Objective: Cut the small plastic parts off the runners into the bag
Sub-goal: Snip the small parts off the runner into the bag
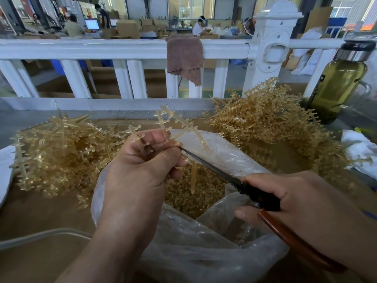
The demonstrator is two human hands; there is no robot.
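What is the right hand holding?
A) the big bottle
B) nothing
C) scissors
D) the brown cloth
C: the right hand grips the scissors by their handles, with the blade tip up by the runner that the left hand holds.

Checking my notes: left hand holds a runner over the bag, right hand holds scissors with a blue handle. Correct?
No: in the head view the scissors have a reddish-brown handle, not blue. The left hand holds a runner over the bag; the right hand holds the scissors.
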